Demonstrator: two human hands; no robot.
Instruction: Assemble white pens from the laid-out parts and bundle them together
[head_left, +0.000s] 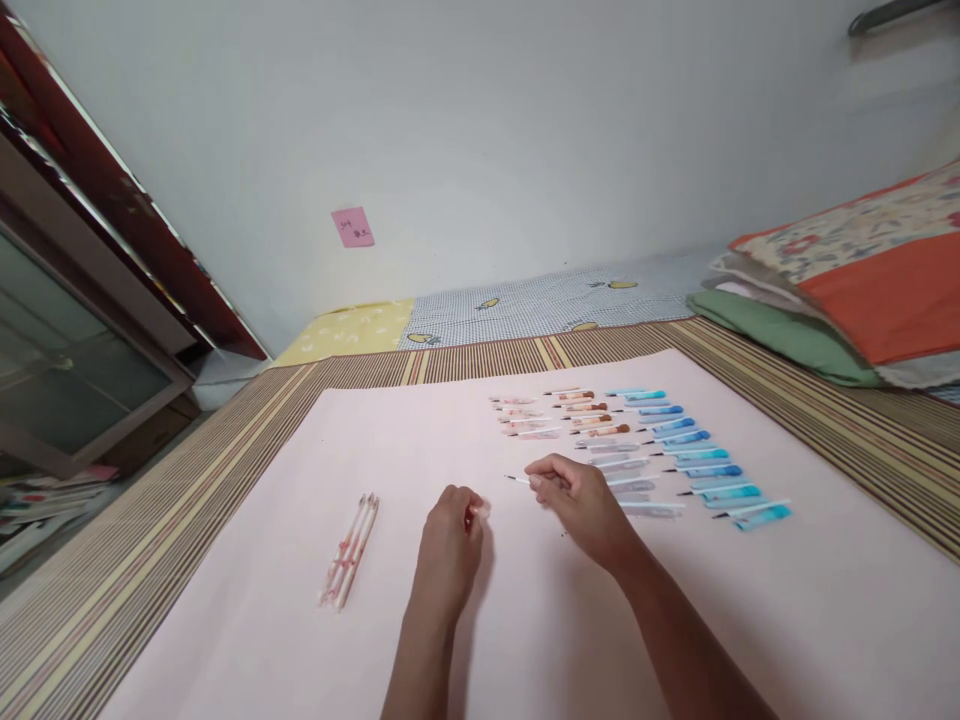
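My right hand [566, 495] is closed in a pinch on a thin white pen refill [516, 479], whose dark tip points left. My left hand [454, 535] is also closed, its fingertips pressed around a small, pale, see-through piece [484, 510] too unclear to name. To the right of the hands lie rows of pen parts with white refills laid alongside: blue barrels [724, 470], clear greyish barrels [637, 487], brown-ended barrels [592, 420] and pale pink ones [525, 413]. A small bunch of pink-and-white pens [352, 550] lies to the left.
A pale pink sheet [247, 620] covers a striped mat [135, 550]. Behind it runs patterned cloth [517, 300] along the wall, where a pink note [352, 227] is stuck. Folded bedding [870, 300] is stacked at the right. A glass-fronted cabinet [67, 350] stands at the left.
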